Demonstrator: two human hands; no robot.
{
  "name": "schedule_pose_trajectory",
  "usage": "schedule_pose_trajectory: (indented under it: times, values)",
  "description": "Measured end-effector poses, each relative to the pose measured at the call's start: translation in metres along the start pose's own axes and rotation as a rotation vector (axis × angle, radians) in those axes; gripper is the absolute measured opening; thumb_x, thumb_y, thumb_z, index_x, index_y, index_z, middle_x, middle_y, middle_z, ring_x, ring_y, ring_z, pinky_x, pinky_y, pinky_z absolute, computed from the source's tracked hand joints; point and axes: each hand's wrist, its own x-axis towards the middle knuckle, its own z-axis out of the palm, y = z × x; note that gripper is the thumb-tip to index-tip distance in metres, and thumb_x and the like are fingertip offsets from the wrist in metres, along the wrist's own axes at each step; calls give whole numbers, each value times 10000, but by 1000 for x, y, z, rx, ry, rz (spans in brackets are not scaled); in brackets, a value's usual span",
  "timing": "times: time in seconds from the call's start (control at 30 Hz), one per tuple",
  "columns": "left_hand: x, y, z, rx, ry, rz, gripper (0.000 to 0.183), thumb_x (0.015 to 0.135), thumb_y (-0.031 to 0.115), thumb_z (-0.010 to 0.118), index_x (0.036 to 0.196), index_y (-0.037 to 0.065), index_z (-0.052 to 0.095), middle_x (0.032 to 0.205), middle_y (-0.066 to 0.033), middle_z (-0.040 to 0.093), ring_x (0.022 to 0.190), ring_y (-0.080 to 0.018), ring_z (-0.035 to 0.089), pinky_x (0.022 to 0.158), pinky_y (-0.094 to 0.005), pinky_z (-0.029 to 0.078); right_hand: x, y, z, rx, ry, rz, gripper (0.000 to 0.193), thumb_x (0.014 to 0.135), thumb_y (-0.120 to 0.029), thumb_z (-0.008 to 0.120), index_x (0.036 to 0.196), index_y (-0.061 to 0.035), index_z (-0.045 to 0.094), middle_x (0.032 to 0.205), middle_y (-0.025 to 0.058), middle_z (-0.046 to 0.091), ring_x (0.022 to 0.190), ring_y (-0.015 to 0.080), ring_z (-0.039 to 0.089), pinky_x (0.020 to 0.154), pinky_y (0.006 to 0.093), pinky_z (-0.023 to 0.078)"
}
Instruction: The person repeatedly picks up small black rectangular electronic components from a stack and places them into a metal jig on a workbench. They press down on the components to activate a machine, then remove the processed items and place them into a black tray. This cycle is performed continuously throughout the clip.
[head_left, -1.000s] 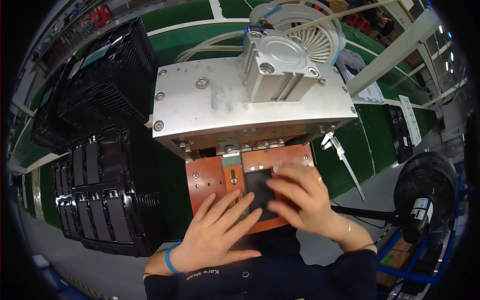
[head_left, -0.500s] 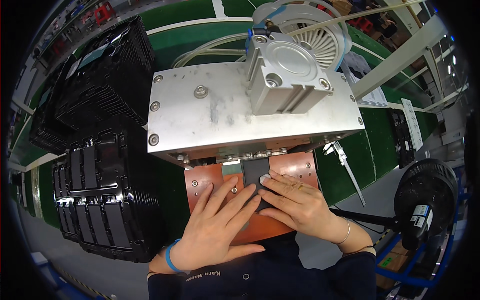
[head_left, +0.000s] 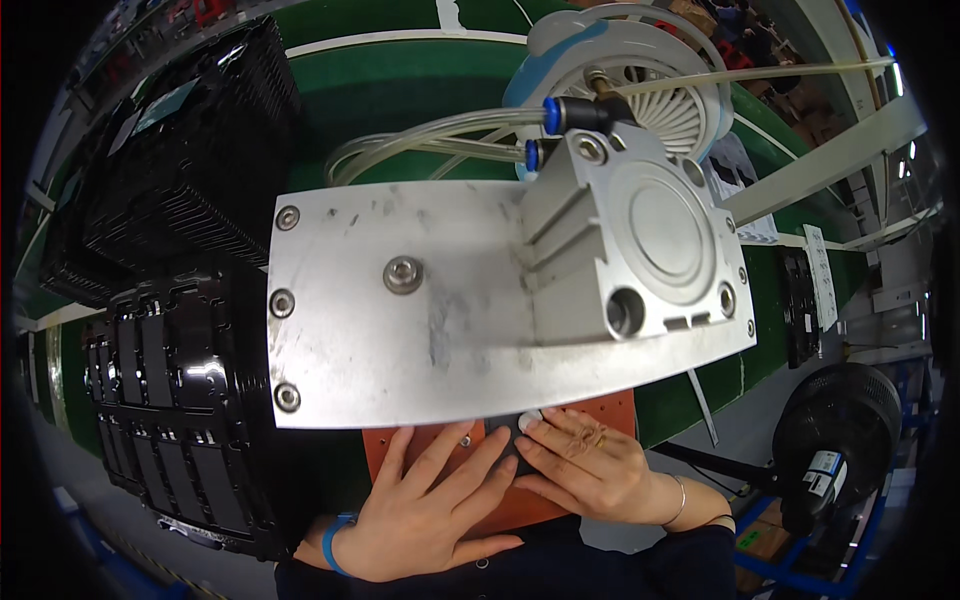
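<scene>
My left hand [head_left: 425, 500] lies with fingers spread, its tips on an orange fixture plate [head_left: 618, 412] and along a flat dark grey rectangular piece [head_left: 505, 424]. From the other side my right hand [head_left: 590, 465] rests its outstretched fingers on that piece. Something small and white [head_left: 528, 420] sits at one right fingertip; whether it is a finger cover or a loose bit, I cannot tell. Right above both hands stands the silver metal block [head_left: 400, 340] of a press, with an air cylinder [head_left: 660, 240] on top. It hides the far end of the dark piece.
Black trays with dark flat pieces [head_left: 180, 470] stand at left, with a tall stack of black trays [head_left: 190, 160] behind. Clear hoses [head_left: 440, 130] and a white fan [head_left: 650, 80] are behind the press. At right are a caliper [head_left: 704, 405] and a black round device [head_left: 838, 430].
The view has come closer over the press, whose top now looks larger and covers more of the orange plate and dark piece. Both hands keep nearly the same pose on the piece.
</scene>
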Motion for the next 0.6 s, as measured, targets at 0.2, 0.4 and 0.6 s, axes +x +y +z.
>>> schedule_pose_trajectory:
  times: [0.2, 0.4, 0.6]
  values:
    - [-1, -1, 1, 41, 45, 35, 578, 838, 618, 589, 1166, 148, 659, 1399, -47, 520, 1263, -288, 443, 1064, -578, 298, 0, -1, 1, -49, 7, -19, 276, 788, -213, 764, 966, -7, 715, 1079, 140, 688, 976, 280, 693, 808, 342, 597]
    - [0, 0, 0, 24, -2, 10, 590, 802, 587, 645, 1217, 167, 660, 1431, -41, 505, 1367, -330, 388, 1096, -618, 254, -1, -16, -2, 164, -95, 194, 357, 811, -108, 735, 1144, -36, 629, 1276, 176, 572, 1166, 327, 588, 956, 444, 514]
    - [-2, -2, -5, -77, 34, 22, 552, 829, 485, 680, 1241, 121, 629, 1432, -80, 491, 1363, -308, 403, 1084, -593, 291, -7, -31, -27, 1470, 40, 869, 569, 888, 64, 585, 1372, -115, 347, 1523, 98, 272, 1466, 314, 247, 1161, 465, 255]
